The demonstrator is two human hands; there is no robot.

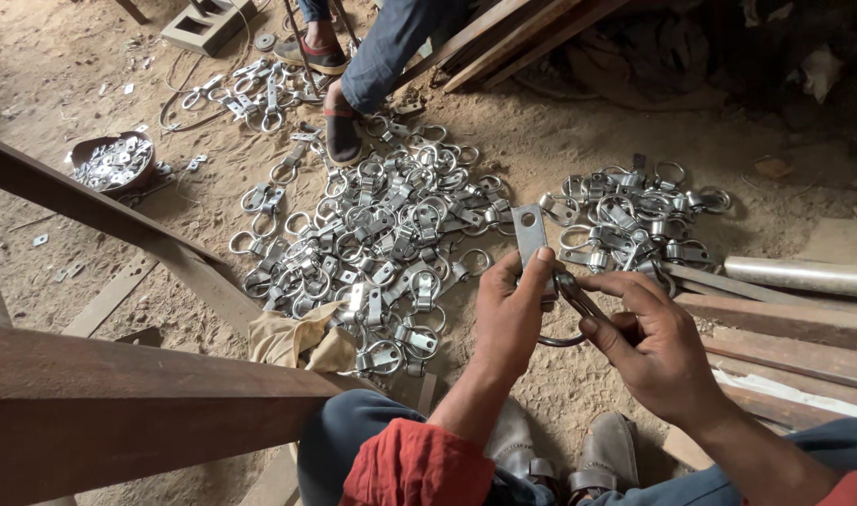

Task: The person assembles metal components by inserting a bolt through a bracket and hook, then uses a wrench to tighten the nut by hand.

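Observation:
My left hand [511, 314] grips a flat metal plate with a hole [530, 234], held upright. My right hand [649, 342] pinches a dark metal ring [567, 309] that hangs at the plate's lower end, between the two hands. Just beyond my hands lies a large heap of ring-and-plate fittings [382, 253] on the sandy ground. A smaller heap of the same fittings [635, 220] lies to the right of the plate. My knees and shoes [560, 454] show at the bottom.
A rusty steel beam [119, 403] crosses the lower left. Wooden planks [784, 337] and a metal pipe [803, 274] lie at right. Another person's legs and shoes [342, 131] stand at the top. A bowl of small parts [115, 161] sits at left. A tan cloth [293, 339] lies near the beam.

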